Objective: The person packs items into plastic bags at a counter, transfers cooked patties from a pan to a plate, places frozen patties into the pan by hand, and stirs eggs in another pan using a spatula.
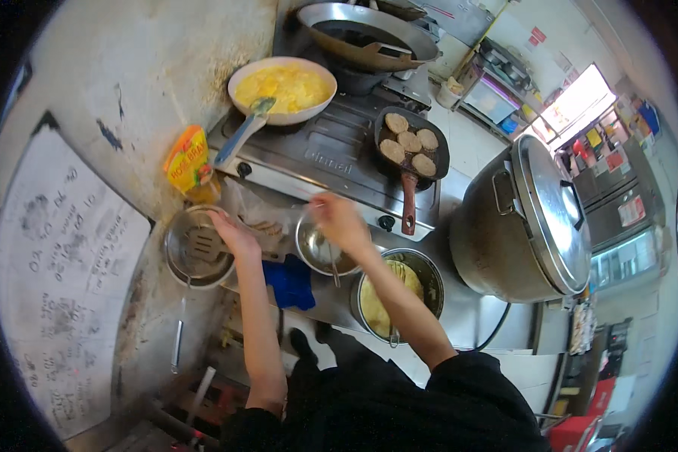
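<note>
My left hand [234,233] is at the right side of a metal bowl [172,270], where a slotted spatula [203,246] and a strainer lie; whether it grips anything is unclear. My right hand [336,220], blurred, is over a steel bowl [311,248] with a spoon [334,263] in it. Beyond, a white frying pan [301,117] holds yellow egg [285,87], with a blue-handled spatula [240,135] on its rim. Several brown patties [409,141] lie in a square black pan [379,127] on the stove. A steel pot [438,288] holding yellow mash and a masher is beneath my right forearm.
A large lidded pot [486,226] stands at the right. A wok [367,48] of dark liquid is at the back of the stove [339,135]. A yellow-orange pouch [186,161] leans by the left wall. A blue cloth [290,282] lies on the counter's front edge.
</note>
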`<action>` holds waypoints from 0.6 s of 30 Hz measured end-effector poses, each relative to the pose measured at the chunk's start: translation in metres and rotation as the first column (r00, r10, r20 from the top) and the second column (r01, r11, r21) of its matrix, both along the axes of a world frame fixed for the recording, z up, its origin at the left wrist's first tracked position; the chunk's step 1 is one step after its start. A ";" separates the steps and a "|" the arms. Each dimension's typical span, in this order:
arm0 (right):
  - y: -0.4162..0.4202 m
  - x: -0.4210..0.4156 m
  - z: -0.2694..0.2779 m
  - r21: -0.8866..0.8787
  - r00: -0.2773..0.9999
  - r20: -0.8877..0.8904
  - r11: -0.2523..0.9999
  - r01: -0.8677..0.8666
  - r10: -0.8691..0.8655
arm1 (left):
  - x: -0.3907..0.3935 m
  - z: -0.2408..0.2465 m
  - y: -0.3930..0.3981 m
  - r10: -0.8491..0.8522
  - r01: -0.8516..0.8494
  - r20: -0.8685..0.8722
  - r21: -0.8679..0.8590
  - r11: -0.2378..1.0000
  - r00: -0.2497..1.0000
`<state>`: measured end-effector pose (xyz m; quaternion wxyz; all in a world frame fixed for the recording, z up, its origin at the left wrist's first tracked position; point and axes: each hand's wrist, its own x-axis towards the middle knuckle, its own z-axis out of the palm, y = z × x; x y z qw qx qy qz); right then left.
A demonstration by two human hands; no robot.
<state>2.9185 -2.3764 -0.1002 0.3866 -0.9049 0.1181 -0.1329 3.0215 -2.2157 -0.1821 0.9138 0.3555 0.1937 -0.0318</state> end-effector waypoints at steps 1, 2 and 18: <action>-0.026 -0.014 -0.015 -0.205 0.986 -0.056 0.968 0.144 -0.159 | -0.011 0.009 0.000 -0.001 -0.001 0.026 0.060 0.998 1.000; -0.051 -0.028 -0.032 -0.458 0.980 -0.050 0.876 0.149 -0.193 | -0.024 0.019 0.001 -0.003 -0.002 0.049 0.118 0.993 0.999; -0.126 -0.053 -0.122 -0.847 0.833 -0.333 0.528 -0.060 -0.441 | -0.183 -0.113 0.016 -0.358 -0.055 0.171 0.948 0.312 0.918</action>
